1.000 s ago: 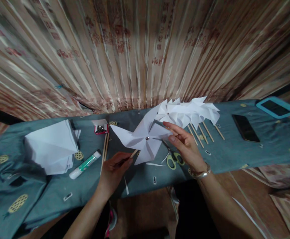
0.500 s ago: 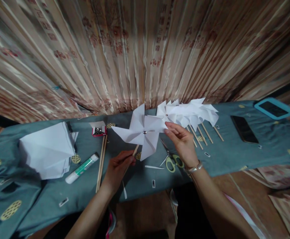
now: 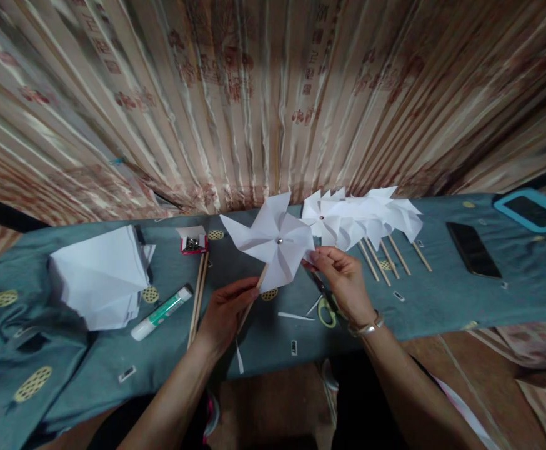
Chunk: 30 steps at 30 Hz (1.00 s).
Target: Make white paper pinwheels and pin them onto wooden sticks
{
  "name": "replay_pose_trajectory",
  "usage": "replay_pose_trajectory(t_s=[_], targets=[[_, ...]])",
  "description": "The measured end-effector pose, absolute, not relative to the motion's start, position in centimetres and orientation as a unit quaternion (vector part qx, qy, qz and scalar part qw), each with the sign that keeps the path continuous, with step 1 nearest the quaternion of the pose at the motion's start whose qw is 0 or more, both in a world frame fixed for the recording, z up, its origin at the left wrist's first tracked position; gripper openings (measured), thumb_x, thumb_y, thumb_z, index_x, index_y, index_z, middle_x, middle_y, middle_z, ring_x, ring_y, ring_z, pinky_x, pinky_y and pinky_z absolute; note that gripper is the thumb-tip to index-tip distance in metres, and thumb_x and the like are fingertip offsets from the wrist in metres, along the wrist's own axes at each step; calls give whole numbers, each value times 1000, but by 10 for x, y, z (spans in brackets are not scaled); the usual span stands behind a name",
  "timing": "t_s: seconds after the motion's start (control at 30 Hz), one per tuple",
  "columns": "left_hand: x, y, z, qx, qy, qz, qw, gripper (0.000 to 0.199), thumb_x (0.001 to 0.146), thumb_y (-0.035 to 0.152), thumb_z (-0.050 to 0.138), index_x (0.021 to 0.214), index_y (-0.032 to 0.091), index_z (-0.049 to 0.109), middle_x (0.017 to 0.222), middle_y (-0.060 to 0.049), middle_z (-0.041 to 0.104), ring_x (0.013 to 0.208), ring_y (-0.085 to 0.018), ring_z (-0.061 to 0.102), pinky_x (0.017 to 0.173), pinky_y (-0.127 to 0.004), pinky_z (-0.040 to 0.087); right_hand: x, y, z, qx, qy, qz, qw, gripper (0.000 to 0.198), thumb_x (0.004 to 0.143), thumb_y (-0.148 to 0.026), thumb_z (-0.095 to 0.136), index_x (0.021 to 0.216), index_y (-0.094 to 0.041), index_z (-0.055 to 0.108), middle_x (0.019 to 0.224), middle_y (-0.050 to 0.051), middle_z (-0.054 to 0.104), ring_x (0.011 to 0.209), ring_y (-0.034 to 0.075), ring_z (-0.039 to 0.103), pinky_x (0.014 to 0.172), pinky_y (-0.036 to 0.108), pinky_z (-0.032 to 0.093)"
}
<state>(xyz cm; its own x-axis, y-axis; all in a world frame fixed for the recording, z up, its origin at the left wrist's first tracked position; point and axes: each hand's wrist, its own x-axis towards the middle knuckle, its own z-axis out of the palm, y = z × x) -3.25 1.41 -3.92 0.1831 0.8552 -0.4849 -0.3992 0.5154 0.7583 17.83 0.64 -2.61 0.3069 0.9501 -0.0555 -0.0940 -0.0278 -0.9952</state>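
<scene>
A white paper pinwheel (image 3: 260,242) with a shiny metal pin at its middle is held up in front of me. Its wooden stick (image 3: 262,276) is pinched in my left hand (image 3: 230,307), whose fingers are closed around it. At the pinwheel's right side, my right hand (image 3: 345,281) pinches a paper blade between thumb and finger. Green-handled scissors (image 3: 327,312) lie beneath my right hand, partly hidden by it. Several more paper pinwheels (image 3: 367,215) lie in an overlapping row behind and to the right.
On the left are a stack of white paper (image 3: 99,275), a glue stick (image 3: 162,311), loose wooden sticks (image 3: 198,300) and a small red box of pins (image 3: 194,244). Paper strips (image 3: 296,316) lie near the scissors. A black phone (image 3: 473,250) and a blue-framed tablet (image 3: 533,210) are at the right.
The pinwheel has turned a little on its stick. My right hand has moved slightly down with the blade, and the whole view has shifted a little.
</scene>
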Motion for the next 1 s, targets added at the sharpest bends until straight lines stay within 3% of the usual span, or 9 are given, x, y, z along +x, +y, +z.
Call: replay_pose_trajectory(t_s=[0.13, 0.27, 0.43, 0.63, 0.87, 1.0], targets=[[-32, 16, -32, 196, 468, 430, 747, 35, 38, 18, 93, 70, 15, 78, 67, -4, 74, 57, -10, 63, 57, -18, 50, 180, 5, -29, -538, -386, 487, 570, 30, 76, -50, 76, 85, -21, 76, 79, 2, 76, 70, 13, 65, 67, 24, 49], [-33, 16, -32, 206, 456, 437, 748, 35, 42, 19, 93, 74, 14, 79, 65, -3, 73, 56, -8, 61, 55, -16, 49, 170, 2, -32, -461, -330, 585, 581, 41, 74, -54, 76, 100, -23, 74, 88, 4, 77, 76, 16, 69, 67, 25, 53], [-33, 14, -35, 225, 456, 430, 746, 36, 46, 21, 92, 79, 13, 79, 63, -4, 71, 56, -8, 62, 53, -14, 47, 150, -3, -40, -390, -241, 683, 568, 41, 61, -38, 90, 96, -22, 75, 84, 2, 77, 73, 13, 71, 66, 21, 56], [-33, 15, -36, 202, 444, 440, 754, 38, 43, 20, 94, 78, 15, 80, 69, -4, 74, 58, -8, 63, 58, -14, 51, 140, -9, -47, -314, -106, 778, 533, 34, 67, -39, 86, 91, -19, 72, 87, 2, 78, 78, 12, 72, 71, 20, 57], [-34, 14, -34, 193, 437, 433, 764, 39, 43, 19, 93, 80, 19, 80, 75, -2, 76, 65, -9, 67, 63, -14, 53, 137, -6, -43, -377, -138, 718, 569, 29, 58, -28, 91, 78, -17, 73, 68, -1, 74, 61, 10, 70, 55, 16, 54], [-31, 13, -34, 222, 423, 441, 760, 36, 46, 16, 90, 81, 18, 81, 76, -3, 77, 68, -10, 67, 67, -14, 53, 136, -6, -41, -397, -143, 707, 567, 27, 57, -30, 91, 73, -17, 73, 65, -1, 74, 58, 11, 70, 54, 18, 54]])
